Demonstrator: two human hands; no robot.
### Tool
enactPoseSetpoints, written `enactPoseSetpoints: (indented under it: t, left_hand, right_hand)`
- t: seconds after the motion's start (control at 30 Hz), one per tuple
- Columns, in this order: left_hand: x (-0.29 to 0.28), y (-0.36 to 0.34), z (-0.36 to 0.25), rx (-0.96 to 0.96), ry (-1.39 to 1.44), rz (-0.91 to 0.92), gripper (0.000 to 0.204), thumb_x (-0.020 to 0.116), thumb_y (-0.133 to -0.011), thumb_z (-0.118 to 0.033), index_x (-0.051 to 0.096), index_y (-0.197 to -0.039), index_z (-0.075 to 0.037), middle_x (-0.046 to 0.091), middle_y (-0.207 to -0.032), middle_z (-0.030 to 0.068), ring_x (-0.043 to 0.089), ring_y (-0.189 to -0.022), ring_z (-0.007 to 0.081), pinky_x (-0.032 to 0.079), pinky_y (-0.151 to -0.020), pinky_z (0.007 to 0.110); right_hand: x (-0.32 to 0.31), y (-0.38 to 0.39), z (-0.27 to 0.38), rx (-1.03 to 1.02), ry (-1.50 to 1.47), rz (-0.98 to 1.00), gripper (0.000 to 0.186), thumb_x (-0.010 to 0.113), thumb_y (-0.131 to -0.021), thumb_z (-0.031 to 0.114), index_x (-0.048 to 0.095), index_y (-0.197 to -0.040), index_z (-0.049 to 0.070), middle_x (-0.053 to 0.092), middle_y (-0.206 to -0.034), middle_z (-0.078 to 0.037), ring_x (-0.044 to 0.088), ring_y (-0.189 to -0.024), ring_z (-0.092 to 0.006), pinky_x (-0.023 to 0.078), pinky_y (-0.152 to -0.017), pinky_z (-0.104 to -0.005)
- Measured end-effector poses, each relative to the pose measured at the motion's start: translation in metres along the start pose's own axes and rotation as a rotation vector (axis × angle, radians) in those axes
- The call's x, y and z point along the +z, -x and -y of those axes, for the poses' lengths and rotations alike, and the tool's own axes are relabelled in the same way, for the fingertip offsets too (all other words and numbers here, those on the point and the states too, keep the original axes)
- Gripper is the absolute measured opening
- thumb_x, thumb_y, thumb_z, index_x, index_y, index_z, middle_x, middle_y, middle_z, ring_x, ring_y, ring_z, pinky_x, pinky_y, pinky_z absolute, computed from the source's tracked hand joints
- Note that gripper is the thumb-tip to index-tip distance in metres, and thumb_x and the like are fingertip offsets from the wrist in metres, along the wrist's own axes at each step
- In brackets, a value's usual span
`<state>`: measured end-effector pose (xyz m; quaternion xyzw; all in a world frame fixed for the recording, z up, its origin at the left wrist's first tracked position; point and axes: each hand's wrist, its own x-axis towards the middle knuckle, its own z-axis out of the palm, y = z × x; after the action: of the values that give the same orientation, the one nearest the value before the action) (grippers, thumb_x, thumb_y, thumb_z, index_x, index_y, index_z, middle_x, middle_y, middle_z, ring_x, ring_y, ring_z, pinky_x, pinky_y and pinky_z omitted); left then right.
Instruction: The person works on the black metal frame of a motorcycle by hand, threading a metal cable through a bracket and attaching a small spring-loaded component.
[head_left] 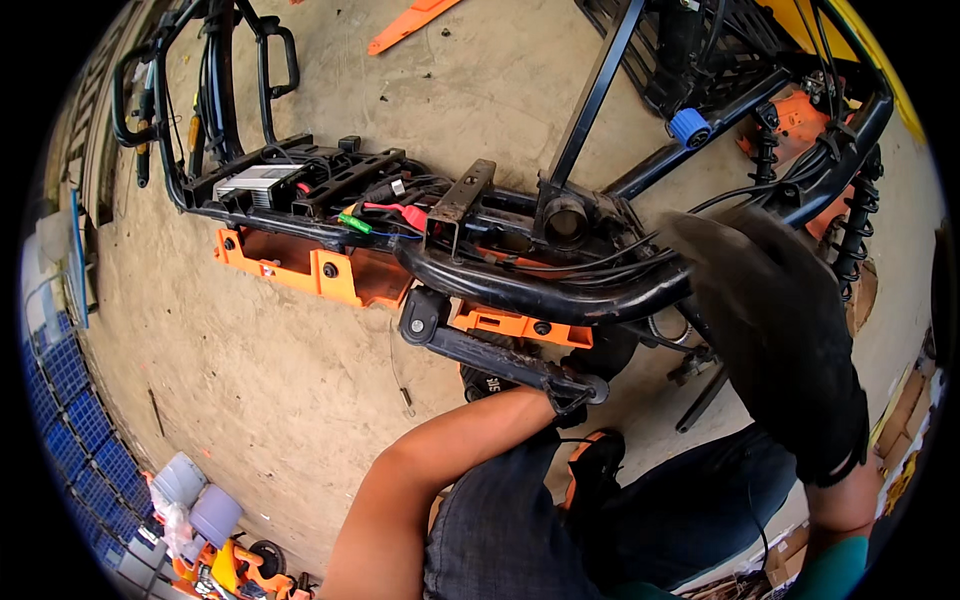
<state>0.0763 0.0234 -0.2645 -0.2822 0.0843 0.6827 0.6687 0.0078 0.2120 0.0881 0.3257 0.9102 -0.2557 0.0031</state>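
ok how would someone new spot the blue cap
Find the big black tubular frame. On its right side, beyond the gloved right hand, look along the slanting tube. The ribbed round cap there is bright blue among black parts.

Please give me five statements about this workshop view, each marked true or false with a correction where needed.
1. The right hand wears a black glove. True.
2. The silver box sits on the left part of the black frame. True.
3. The left hand shows in full. False: it is partly hidden around the black lever.
4. The bracket along the frame's near left side is green. False: it is orange.
5. The blue round part is toward the right. True.
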Motion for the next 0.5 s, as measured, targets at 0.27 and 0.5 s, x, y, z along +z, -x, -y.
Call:
enactPoseSetpoints:
  t: [0.27,0.5]
  left_hand:
    - [0.0,-0.006,0.015,0.005,0.024,0.007,0.024,0.053,-0.095,-0.016,0.057,-0.114,-0.003,0.062,-0.102,0.0056,0.06,-0.094,0.0163,0.05,-0.084,0.026]
    - [-0.016,-0.001,0.009,0.081,0.031,-0.001,0.023,0.052,-0.095,-0.016,0.056,-0.114,-0.003,0.062,-0.102,0.0056,0.06,-0.095,0.016,0.049,-0.084,0.026]
  right_hand:
    - [0.066,-0.054,-0.033,-0.579,0.166,0.007,0.026,0.065,-0.075,0.008,0.067,-0.101,0.008,0.063,-0.094,-0.011,0.061,-0.096,-0.0276,0.048,-0.081,-0.0382]
    - [0.097,-0.083,-0.021,-0.793,0.32,0.178,0.02,0.063,-0.076,0.015,0.068,-0.095,0.01,0.064,-0.092,-0.011,0.061,-0.084,-0.0276,0.047,-0.076,-0.0385]
